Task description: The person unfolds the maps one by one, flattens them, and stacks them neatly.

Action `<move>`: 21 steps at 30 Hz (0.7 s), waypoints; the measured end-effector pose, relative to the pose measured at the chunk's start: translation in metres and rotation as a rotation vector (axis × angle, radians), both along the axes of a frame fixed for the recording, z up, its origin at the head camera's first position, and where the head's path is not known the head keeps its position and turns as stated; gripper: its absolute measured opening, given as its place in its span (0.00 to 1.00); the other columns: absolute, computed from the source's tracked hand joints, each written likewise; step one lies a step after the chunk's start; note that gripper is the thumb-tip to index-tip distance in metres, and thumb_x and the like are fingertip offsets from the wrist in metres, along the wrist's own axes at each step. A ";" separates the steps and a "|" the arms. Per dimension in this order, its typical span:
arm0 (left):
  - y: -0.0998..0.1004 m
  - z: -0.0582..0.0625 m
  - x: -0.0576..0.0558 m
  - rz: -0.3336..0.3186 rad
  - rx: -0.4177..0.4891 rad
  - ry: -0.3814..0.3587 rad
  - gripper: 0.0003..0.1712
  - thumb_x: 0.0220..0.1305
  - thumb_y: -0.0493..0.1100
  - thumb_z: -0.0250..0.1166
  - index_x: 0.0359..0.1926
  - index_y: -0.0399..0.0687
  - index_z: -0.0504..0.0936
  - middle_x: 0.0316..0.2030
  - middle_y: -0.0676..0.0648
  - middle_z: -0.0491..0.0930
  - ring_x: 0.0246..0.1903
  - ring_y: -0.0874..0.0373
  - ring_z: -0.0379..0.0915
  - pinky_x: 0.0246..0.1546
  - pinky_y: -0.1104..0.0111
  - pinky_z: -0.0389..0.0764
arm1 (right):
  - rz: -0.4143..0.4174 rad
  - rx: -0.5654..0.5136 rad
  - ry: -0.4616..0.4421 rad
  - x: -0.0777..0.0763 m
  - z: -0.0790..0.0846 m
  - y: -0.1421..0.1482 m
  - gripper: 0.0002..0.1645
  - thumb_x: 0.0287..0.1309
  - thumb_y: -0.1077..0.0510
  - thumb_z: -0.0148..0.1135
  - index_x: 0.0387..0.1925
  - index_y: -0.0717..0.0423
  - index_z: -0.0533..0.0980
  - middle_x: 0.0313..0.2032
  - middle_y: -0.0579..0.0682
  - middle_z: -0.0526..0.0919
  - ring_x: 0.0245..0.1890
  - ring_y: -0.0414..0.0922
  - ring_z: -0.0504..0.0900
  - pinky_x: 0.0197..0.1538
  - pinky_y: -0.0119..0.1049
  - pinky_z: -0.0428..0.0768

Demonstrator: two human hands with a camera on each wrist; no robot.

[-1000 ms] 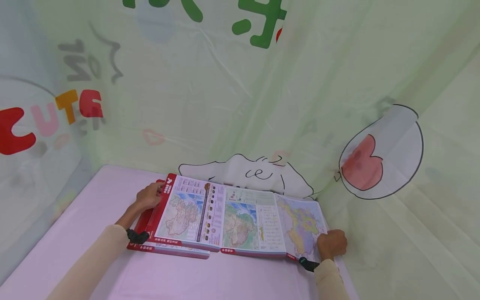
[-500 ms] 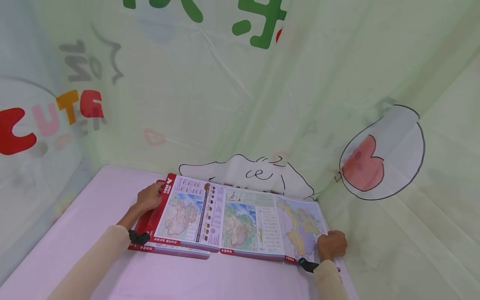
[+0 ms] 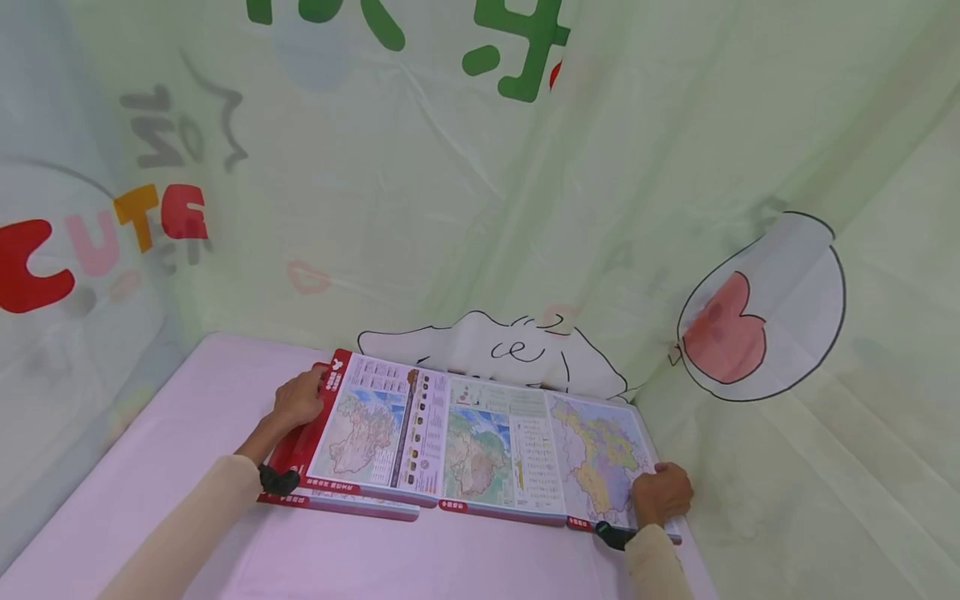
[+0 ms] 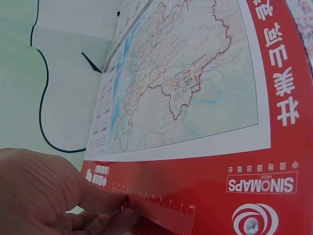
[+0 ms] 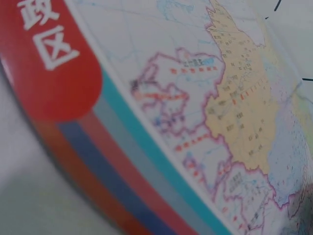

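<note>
A fold-out map point(image 3: 491, 471) with red borders lies unfolded in several panels across the table. At its left end, my left hand point(image 3: 298, 400) holds the red edge; the left wrist view shows thumb and finger pinching that edge point(image 4: 161, 208) beside a printed ruler scale. My right hand point(image 3: 663, 493) is at the right end with its fingers curled at the map's edge; the fingertips are hidden in the head view. Close up in the right wrist view are the map's colour-striped border point(image 5: 132, 181) and a printed region, slightly blurred.
Beneath the left panel, a further folded layer point(image 3: 360, 505) sticks out toward me. The table has a pale pink cover point(image 3: 420, 562). Printed curtains point(image 3: 450, 208) rise behind the far edge and on both sides, near the map's far and right edges.
The map's right panel has settled slightly lower and flatter, and its near right corner now shows beyond my right wrist. Both hands have stayed almost in place.
</note>
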State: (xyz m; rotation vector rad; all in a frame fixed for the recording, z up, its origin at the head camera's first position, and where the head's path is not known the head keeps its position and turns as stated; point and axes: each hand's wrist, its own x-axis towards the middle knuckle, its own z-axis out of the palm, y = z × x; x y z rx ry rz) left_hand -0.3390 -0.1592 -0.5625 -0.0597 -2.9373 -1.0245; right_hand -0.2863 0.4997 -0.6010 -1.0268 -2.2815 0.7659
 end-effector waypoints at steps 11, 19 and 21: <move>-0.009 -0.020 -0.010 0.027 -0.093 -0.003 0.49 0.50 0.38 0.79 0.70 0.27 0.67 0.48 0.28 0.77 0.44 0.36 0.80 0.50 0.42 0.88 | -0.055 0.118 -0.077 -0.002 -0.006 -0.001 0.19 0.65 0.70 0.48 0.53 0.78 0.76 0.51 0.78 0.78 0.53 0.73 0.73 0.53 0.67 0.67; -0.013 -0.010 -0.007 0.040 -0.077 0.056 0.49 0.52 0.38 0.79 0.73 0.27 0.67 0.53 0.26 0.76 0.51 0.33 0.77 0.55 0.38 0.85 | -0.084 0.108 -0.102 -0.006 0.004 -0.016 0.22 0.79 0.61 0.46 0.60 0.77 0.73 0.56 0.79 0.75 0.61 0.74 0.70 0.65 0.69 0.65; -0.014 -0.007 -0.008 0.032 -0.067 0.087 0.46 0.58 0.37 0.75 0.75 0.29 0.67 0.60 0.25 0.75 0.56 0.31 0.74 0.58 0.37 0.82 | -0.047 0.126 -0.065 -0.009 0.011 -0.029 0.25 0.83 0.57 0.47 0.65 0.75 0.72 0.60 0.79 0.75 0.63 0.74 0.70 0.66 0.70 0.65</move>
